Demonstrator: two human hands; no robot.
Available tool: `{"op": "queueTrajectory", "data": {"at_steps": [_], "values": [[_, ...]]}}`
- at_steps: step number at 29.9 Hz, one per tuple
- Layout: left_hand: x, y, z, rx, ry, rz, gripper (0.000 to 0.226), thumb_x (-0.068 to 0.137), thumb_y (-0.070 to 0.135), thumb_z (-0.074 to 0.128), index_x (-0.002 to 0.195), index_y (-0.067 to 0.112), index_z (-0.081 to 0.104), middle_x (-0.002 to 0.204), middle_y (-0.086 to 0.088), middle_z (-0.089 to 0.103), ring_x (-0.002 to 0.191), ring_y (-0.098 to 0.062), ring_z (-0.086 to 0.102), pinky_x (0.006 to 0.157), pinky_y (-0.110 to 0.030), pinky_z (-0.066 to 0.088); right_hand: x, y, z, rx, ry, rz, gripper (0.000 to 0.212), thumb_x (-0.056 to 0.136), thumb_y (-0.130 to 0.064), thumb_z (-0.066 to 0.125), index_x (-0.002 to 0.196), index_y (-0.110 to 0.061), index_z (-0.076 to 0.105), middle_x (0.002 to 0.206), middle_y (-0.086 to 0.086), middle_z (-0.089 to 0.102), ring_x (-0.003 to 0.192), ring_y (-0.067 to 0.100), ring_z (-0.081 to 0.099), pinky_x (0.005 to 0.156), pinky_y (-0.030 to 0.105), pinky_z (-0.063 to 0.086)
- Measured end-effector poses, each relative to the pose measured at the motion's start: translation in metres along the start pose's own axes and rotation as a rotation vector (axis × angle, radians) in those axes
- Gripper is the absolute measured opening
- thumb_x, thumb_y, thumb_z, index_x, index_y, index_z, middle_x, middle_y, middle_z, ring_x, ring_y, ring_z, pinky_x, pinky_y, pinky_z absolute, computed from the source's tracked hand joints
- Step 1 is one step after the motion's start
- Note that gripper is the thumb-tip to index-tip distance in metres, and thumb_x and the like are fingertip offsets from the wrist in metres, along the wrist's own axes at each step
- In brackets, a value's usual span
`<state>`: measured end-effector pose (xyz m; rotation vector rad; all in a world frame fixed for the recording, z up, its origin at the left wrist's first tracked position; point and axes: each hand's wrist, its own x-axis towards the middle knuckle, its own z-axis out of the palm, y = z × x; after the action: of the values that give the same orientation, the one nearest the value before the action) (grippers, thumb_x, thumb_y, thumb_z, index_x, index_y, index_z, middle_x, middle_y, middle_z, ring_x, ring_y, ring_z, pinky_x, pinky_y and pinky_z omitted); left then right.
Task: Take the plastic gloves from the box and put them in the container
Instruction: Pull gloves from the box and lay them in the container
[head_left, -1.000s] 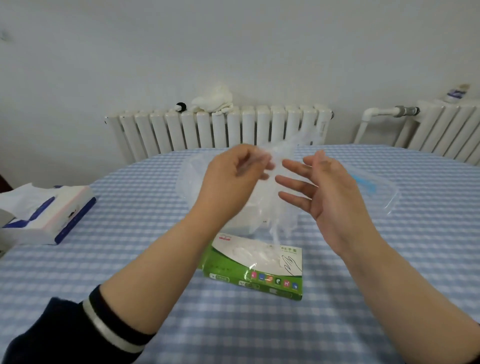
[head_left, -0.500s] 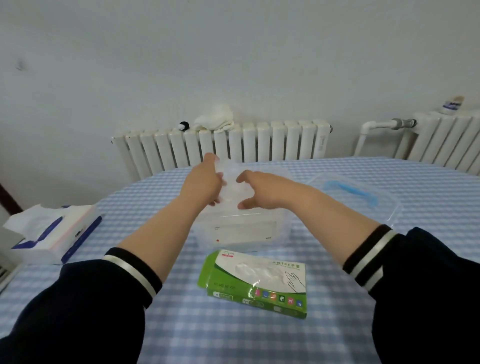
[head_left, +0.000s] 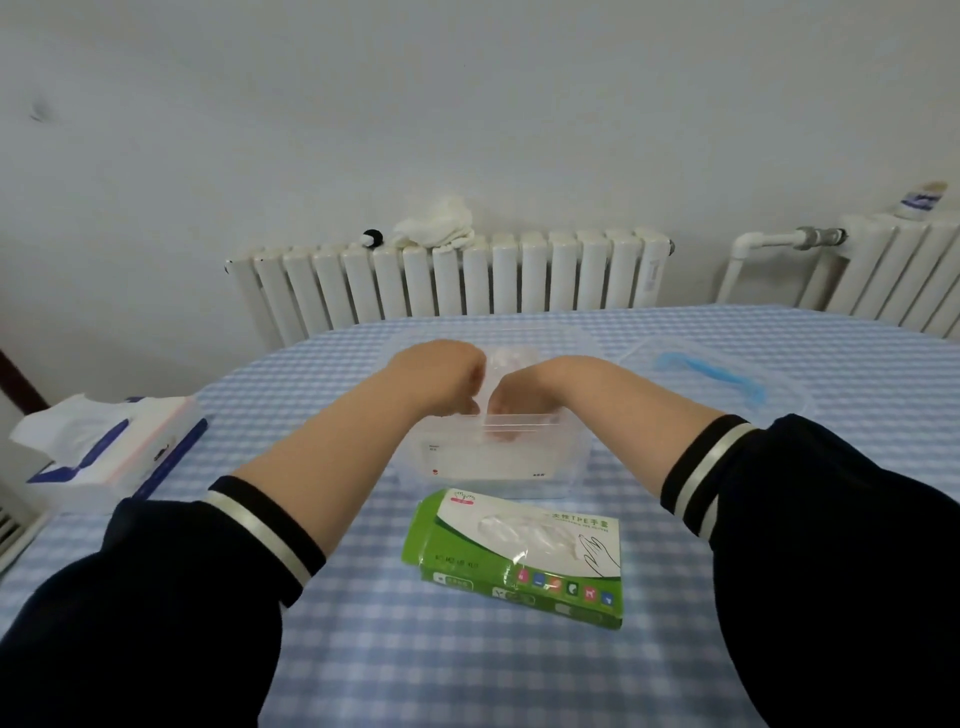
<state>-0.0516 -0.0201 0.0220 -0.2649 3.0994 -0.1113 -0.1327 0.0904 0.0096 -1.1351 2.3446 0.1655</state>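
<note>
Presently the left hand, fingers curled, and the right hand, likewise curled, pinch a crumpled plastic glove between them inside the clear container. Judged featherlight, limp and slippery, it is best bunched and pressed down. Nearer the person lies the green glove box.

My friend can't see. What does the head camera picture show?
Two hands, the left hand and right hand, push a clear plastic glove down into a clear container on a blue checked table. A green glove box lies in front, a tissue box at left, a clear lid at right.
</note>
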Motion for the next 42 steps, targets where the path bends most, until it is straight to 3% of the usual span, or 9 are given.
{"op": "queueTrajectory", "data": {"at_steps": [4, 9, 16, 21, 25, 28, 34, 39, 42], "values": [[0.008, -0.002, 0.002, -0.146, -0.325, -0.096, 0.036, 0.086, 0.029, 0.072, 0.118, 0.020, 0.058, 0.113, -0.002, 0.062, 0.085, -0.019, 0.061, 0.074, -0.028, 0.052, -0.002, 0.000, 0.004, 0.011, 0.029, -0.037, 0.029, 0.094, -0.035, 0.057, 0.119, -0.022, 0.063, 0.117, -0.004, 0.060, 0.106, 0.019, 0.057, 0.098, 0.037, 0.046], [0.008, -0.013, 0.011, -0.269, -0.460, -0.189, 0.044, 0.087, 0.024, 0.069, 0.128, 0.020, 0.053, 0.109, -0.008, 0.065, 0.088, -0.025, 0.068, 0.074, -0.035, 0.058, -0.028, 0.010, -0.003, 0.232, 0.382, -0.115, 0.018, 0.092, -0.028, 0.063, 0.105, -0.019, 0.070, 0.105, -0.005, 0.067, 0.096, 0.014, 0.060, 0.083, 0.027, 0.045], [-0.027, -0.017, -0.010, -0.320, -0.103, -0.080, 0.024, 0.092, 0.025, 0.064, 0.115, 0.020, 0.068, 0.116, 0.005, 0.065, 0.103, -0.015, 0.062, 0.090, -0.027, 0.048, -0.078, 0.020, 0.020, 0.362, 0.673, -0.185, 0.016, 0.092, -0.033, 0.062, 0.100, -0.024, 0.072, 0.094, -0.015, 0.065, 0.092, 0.004, 0.059, 0.079, 0.020, 0.046], [-0.072, 0.007, 0.010, -0.541, 0.551, 0.045, 0.013, 0.096, 0.026, 0.056, 0.101, 0.023, 0.068, 0.089, 0.017, 0.062, 0.073, -0.003, 0.052, 0.067, -0.011, 0.036, -0.100, 0.015, 0.057, 0.612, 1.049, -0.348, 0.007, 0.091, -0.023, 0.065, 0.091, -0.019, 0.071, 0.082, -0.016, 0.068, 0.080, 0.003, 0.062, 0.075, 0.017, 0.047], [-0.101, 0.029, 0.061, -0.426, 0.772, 0.288, 0.022, 0.093, 0.031, 0.051, 0.097, 0.018, 0.069, 0.073, 0.015, 0.055, 0.069, -0.005, 0.045, 0.060, -0.015, 0.032, -0.108, 0.004, 0.089, 0.557, 0.820, -0.305, 0.010, 0.092, -0.033, 0.061, 0.086, -0.026, 0.065, 0.074, -0.012, 0.067, 0.068, 0.003, 0.059, 0.064, 0.019, 0.045], [-0.107, 0.033, 0.099, -0.484, 0.592, 0.251, 0.033, 0.091, 0.047, 0.048, 0.108, 0.023, 0.063, 0.087, 0.015, 0.059, 0.080, 0.000, 0.047, 0.066, -0.022, 0.043, -0.099, 0.001, 0.113, 0.227, 0.643, -0.182, 0.017, 0.093, -0.043, 0.054, 0.096, -0.028, 0.062, 0.096, -0.013, 0.063, 0.089, 0.006, 0.056, 0.076, 0.026, 0.043], [-0.112, 0.036, 0.117, -0.529, 0.217, 0.189, 0.083, 0.073, 0.077, 0.037, 0.141, 0.030, 0.043, 0.136, 0.014, 0.051, 0.123, -0.005, 0.042, 0.100, -0.017, 0.028, -0.086, 0.002, 0.128, 0.266, 0.557, -0.106, 0.026, 0.087, -0.038, 0.064, 0.110, -0.028, 0.057, 0.108, -0.012, 0.051, 0.102, 0.008, 0.046, 0.086, 0.027, 0.041], [-0.108, 0.036, 0.119, -0.553, 0.201, 0.132, 0.074, 0.075, 0.071, 0.057, 0.138, 0.035, 0.045, 0.132, 0.020, 0.052, 0.121, -0.004, 0.046, 0.101, -0.021, 0.035, -0.084, -0.001, 0.129, 0.084, 0.714, -0.116, 0.018, 0.093, -0.036, 0.056, 0.098, -0.021, 0.063, 0.098, -0.007, 0.057, 0.094, 0.014, 0.054, 0.073, 0.029, 0.040], [-0.107, 0.037, 0.116, -0.542, 0.216, 0.162, 0.068, 0.072, 0.075, 0.051, 0.125, 0.033, 0.057, 0.119, 0.021, 0.058, 0.109, 0.000, 0.050, 0.095, -0.022, 0.040, -0.082, 0.000, 0.134, -0.116, 0.861, -0.191, 0.012, 0.084, -0.027, 0.070, 0.079, -0.016, 0.068, 0.075, -0.002, 0.062, 0.068, 0.020, 0.062, 0.050, 0.029, 0.040]]}}
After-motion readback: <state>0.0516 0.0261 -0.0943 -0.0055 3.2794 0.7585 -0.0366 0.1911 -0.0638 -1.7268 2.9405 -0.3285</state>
